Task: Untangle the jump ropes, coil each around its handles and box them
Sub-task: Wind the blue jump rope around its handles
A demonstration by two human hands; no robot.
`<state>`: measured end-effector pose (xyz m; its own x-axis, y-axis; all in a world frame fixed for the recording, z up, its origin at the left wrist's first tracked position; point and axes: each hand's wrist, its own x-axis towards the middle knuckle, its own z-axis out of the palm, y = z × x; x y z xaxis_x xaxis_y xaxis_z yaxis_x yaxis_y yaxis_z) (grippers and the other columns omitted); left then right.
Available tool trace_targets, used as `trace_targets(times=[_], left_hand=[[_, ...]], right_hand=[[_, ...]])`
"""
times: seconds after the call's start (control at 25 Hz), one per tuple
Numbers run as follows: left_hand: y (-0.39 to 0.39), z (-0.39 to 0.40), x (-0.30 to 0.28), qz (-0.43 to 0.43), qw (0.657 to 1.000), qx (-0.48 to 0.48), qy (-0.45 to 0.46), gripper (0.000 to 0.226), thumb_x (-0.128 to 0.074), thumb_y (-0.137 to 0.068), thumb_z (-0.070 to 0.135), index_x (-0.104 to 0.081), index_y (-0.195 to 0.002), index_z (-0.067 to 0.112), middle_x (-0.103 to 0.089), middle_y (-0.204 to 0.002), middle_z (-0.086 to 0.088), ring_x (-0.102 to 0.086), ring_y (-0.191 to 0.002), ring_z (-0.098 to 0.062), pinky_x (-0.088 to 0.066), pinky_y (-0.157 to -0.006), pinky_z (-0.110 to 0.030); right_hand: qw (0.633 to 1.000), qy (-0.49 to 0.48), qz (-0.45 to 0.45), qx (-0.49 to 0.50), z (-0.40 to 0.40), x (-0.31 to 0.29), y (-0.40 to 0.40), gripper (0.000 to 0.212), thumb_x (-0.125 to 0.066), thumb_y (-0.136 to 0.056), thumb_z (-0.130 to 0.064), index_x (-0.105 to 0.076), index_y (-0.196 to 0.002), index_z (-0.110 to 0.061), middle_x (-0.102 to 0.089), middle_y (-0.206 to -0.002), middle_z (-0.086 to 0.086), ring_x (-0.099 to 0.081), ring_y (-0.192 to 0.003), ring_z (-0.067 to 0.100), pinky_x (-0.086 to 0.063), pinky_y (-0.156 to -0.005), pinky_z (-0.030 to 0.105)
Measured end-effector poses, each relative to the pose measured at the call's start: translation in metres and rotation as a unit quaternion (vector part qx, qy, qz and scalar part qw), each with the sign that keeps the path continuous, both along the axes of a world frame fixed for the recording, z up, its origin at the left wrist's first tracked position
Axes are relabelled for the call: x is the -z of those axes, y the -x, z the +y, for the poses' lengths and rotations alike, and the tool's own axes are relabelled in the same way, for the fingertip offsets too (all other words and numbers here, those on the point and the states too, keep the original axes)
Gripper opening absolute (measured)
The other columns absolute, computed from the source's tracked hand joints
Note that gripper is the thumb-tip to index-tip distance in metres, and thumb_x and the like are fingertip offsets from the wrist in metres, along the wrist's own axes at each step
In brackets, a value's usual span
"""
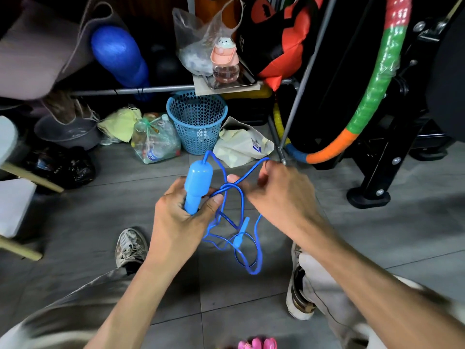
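Two bare hands work a blue jump rope (pixel 232 212) above a grey tiled floor (pixel 377 235), a little apart from each other. The left hand (pixel 180 212) has its fingers curled round a light blue handle (pixel 197 186), which stands nearly upright with the cord leaving its far end. The right hand (pixel 279 195) pinches a loop of the same cord just right of the handle, thumb and fingers closed on the strand where several passes cross. Below the hands the rest of the cord hangs in loose tangled loops, and the second handle (pixel 241 233) dangles among them, apart from both hands. A worn sneaker (pixel 130 245) shows near left and another shoe (pixel 299 293) near right. Farther off, a blue mesh basket (pixel 197 122) stands on the floor, with a bag of plastic bottles (pixel 154 142) to its left and a crumpled white bag (pixel 242 144) to its right. A weighted hoop (pixel 375 91) banded in green, orange and red curves down at far right. Something pink (pixel 256 343) sits at the near edge; what it is cannot be told.
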<state>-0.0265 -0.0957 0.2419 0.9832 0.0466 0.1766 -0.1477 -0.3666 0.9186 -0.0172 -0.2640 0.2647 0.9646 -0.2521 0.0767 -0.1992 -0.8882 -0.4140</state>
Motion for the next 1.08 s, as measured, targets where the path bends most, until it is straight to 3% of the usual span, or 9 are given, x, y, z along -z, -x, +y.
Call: trace_targets(times=[0.12, 0.2, 0.36, 0.56, 0.6, 0.72, 0.8, 0.96, 1.08], left_hand=[[0.000, 0.001, 0.005, 0.028, 0.999, -0.012, -0.013, 0.009, -0.078, -0.078, 0.021, -0.072, -0.074, 0.015, -0.069, -0.066, -0.002, -0.059, -0.058, -0.013, -0.048, -0.056, -0.026], [0.000, 0.002, 0.008, 0.027, 0.999, -0.024, -0.018, 0.018, -0.079, -0.077, 0.028, -0.071, -0.072, 0.013, -0.068, -0.065, -0.008, -0.061, -0.060, -0.028, -0.050, -0.058, -0.039], [0.000, 0.004, 0.002, 0.020, 0.998, -0.041, 0.031, 0.012, -0.077, -0.080, 0.021, -0.069, -0.071, 0.020, -0.069, -0.065, -0.001, -0.062, -0.059, -0.026, -0.053, -0.061, -0.042], [-0.006, 0.002, 0.003, 0.081, 0.969, -0.029, 0.233, 0.007, -0.065, -0.088, 0.007, -0.062, -0.085, 0.013, -0.067, -0.065, 0.003, -0.053, -0.054, -0.012, -0.047, -0.056, -0.031], [-0.006, 0.001, 0.003, 0.091, 0.960, -0.016, 0.266, 0.006, -0.063, -0.088, 0.006, -0.060, -0.087, 0.012, -0.069, -0.068, 0.002, -0.057, -0.057, -0.012, -0.047, -0.058, -0.028], [-0.001, -0.002, 0.000, 0.115, 0.925, 0.061, 0.356, 0.003, -0.059, -0.082, 0.014, -0.061, -0.084, 0.015, -0.072, -0.078, -0.006, -0.066, -0.080, -0.017, -0.051, -0.067, -0.026], [0.000, -0.002, -0.002, 0.130, 0.894, 0.086, 0.421, 0.004, -0.055, -0.082, 0.014, -0.058, -0.081, 0.014, -0.066, -0.072, -0.008, -0.066, -0.080, -0.024, -0.055, -0.074, -0.030], [-0.007, 0.008, -0.005, 0.130, 0.855, 0.082, 0.496, 0.012, -0.051, -0.084, 0.008, -0.053, -0.073, 0.013, -0.038, -0.050, -0.001, -0.045, -0.052, -0.019, -0.055, -0.077, -0.034], [-0.007, 0.010, -0.004, 0.128, 0.867, 0.103, 0.470, 0.014, -0.053, -0.086, 0.008, -0.050, -0.074, 0.015, -0.031, -0.045, 0.002, -0.037, -0.046, -0.015, -0.055, -0.070, -0.034]], right_hand=[[0.968, -0.237, 0.043, -0.076, -0.010, -0.001, -0.005, 0.039, -0.064, -0.083, -0.053, -0.063, -0.070, -0.016, -0.064, -0.065, -0.006, -0.061, -0.069, 0.017, -0.051, -0.073, 0.035], [0.846, -0.503, 0.133, -0.120, -0.009, -0.002, -0.005, 0.024, -0.058, -0.090, -0.026, -0.073, -0.076, -0.015, -0.074, -0.081, 0.002, -0.070, -0.088, 0.023, -0.052, -0.093, 0.042], [0.796, -0.556, 0.170, -0.166, -0.012, -0.011, -0.003, 0.023, -0.060, -0.092, -0.021, -0.068, -0.074, -0.008, -0.057, -0.057, 0.006, -0.059, -0.056, 0.019, -0.054, -0.073, 0.033], [0.668, -0.734, 0.120, 0.009, -0.022, -0.015, -0.015, 0.021, -0.063, -0.087, -0.025, -0.058, -0.072, -0.011, -0.027, -0.044, -0.004, -0.036, -0.040, 0.012, -0.056, -0.055, 0.031], [0.692, -0.713, 0.113, 0.002, -0.021, -0.014, -0.015, 0.018, -0.064, -0.087, -0.023, -0.059, -0.075, -0.011, -0.027, -0.043, -0.004, -0.033, -0.038, 0.011, -0.053, -0.052, 0.028], [0.895, -0.431, 0.054, -0.100, -0.017, -0.010, -0.009, 0.011, -0.062, -0.093, -0.018, -0.068, -0.086, -0.012, -0.041, -0.050, -0.002, -0.034, -0.036, 0.006, -0.039, -0.039, 0.019], [0.924, -0.363, 0.019, -0.117, -0.016, -0.007, -0.009, 0.019, -0.058, -0.097, -0.022, -0.067, -0.085, -0.010, -0.053, -0.059, 0.001, -0.044, -0.041, 0.006, -0.039, -0.038, 0.020], [0.715, -0.693, 0.015, 0.092, -0.029, -0.006, -0.021, 0.029, -0.044, -0.102, -0.023, -0.053, -0.078, -0.012, -0.065, -0.059, 0.003, -0.064, -0.058, 0.018, -0.055, -0.059, 0.030], [0.603, -0.789, 0.063, 0.102, -0.035, -0.009, -0.023, 0.027, -0.052, -0.093, -0.030, -0.049, -0.070, -0.015, -0.051, -0.050, 0.000, -0.058, -0.056, 0.021, -0.053, -0.068, 0.035]])
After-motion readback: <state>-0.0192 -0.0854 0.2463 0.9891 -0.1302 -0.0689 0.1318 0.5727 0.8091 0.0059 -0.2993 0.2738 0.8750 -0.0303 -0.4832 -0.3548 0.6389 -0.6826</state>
